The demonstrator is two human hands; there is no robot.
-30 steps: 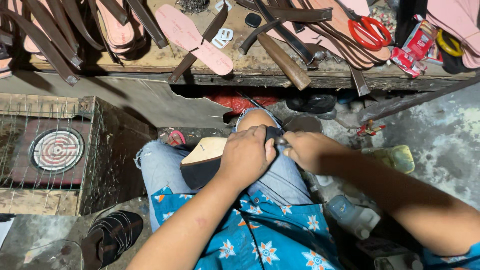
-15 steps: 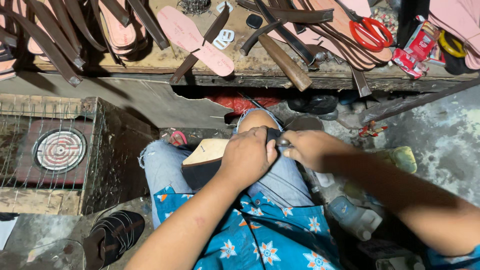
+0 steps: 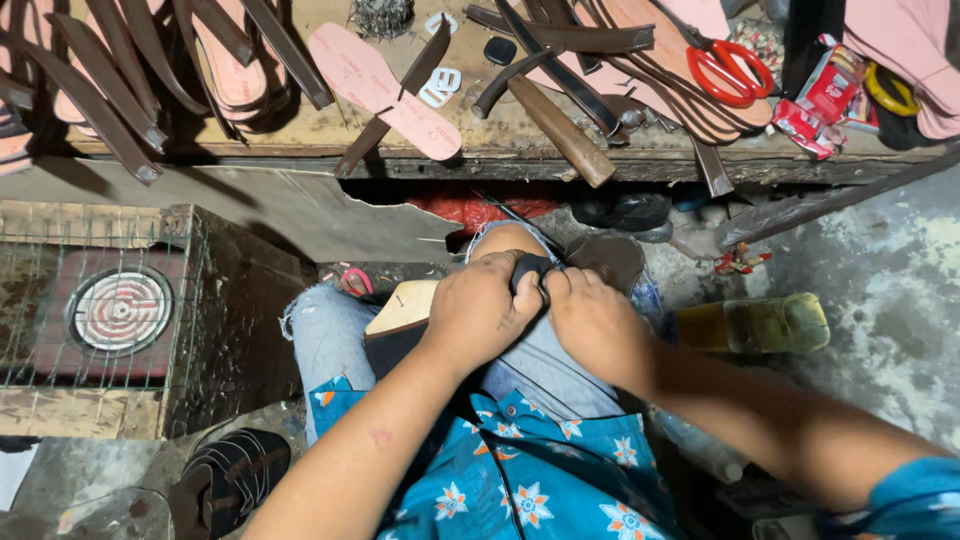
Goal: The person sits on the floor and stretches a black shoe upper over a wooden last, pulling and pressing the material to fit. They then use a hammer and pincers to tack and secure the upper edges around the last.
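Note:
I sit with a shoe sole (image 3: 402, 312) lying across my lap, its tan insole face up and its dark edge below. My left hand (image 3: 482, 312) presses on the sole and grips a dark strap (image 3: 530, 270) at its far end. My right hand (image 3: 592, 322) meets the left one over my knee, fingers closed on the same dark strap. The strap's lower part is hidden under both hands.
A low wooden workbench (image 3: 500, 150) ahead carries pink insoles (image 3: 382, 88), dark leather straps (image 3: 110, 95), red-handled scissors (image 3: 730, 70) and a wooden-handled tool (image 3: 560, 130). A caged round heater coil (image 3: 118, 310) stands left. A yellowish bottle (image 3: 755, 322) lies right, a dark sandal (image 3: 225, 480) by my left leg.
Both hands have stayed together over the knee, shifting only slightly on the strap. The sole has not moved from my lap.

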